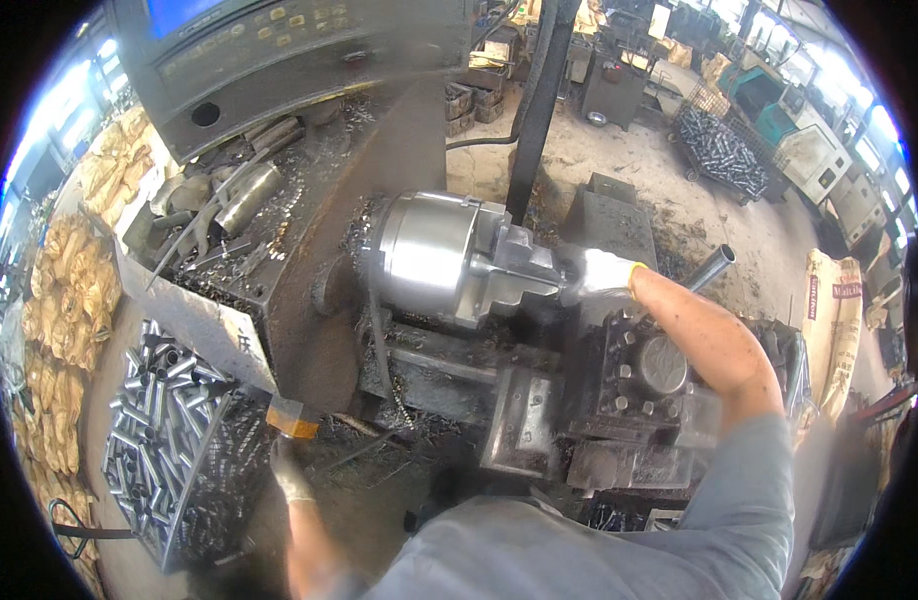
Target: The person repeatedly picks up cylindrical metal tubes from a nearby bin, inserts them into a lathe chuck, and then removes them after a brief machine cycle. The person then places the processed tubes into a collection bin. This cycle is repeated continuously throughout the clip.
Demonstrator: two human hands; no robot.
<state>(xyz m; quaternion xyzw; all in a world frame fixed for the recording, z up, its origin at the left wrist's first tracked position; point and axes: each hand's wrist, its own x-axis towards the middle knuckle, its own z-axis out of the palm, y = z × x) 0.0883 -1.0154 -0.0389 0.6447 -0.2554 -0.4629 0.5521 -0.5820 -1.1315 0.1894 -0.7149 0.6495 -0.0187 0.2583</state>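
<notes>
My right hand (601, 273), in a white glove, reaches across to the stepped jaws (524, 265) of a lathe chuck (424, 252). Its fingers look closed at the jaw ends; whatever lies inside them is hidden. Low on the left, my gloved left hand (291, 472) is smeared by motion, just below an orange-yellow block (292, 418). Whether it grips anything there cannot be made out. Beyond my right forearm, a shiny metal tube (714, 268) slants upward. Below that forearm sits the dark, bolted tool post (647, 370).
A bin of short metal tubes (159, 430) stands at the lower left, beside piled brown sacks (69, 290). Scrap and metal chips lie on the ledge (309, 215) under the control panel (279, 50). At the far right are a wire basket of parts (719, 150) and a paper sack (829, 320).
</notes>
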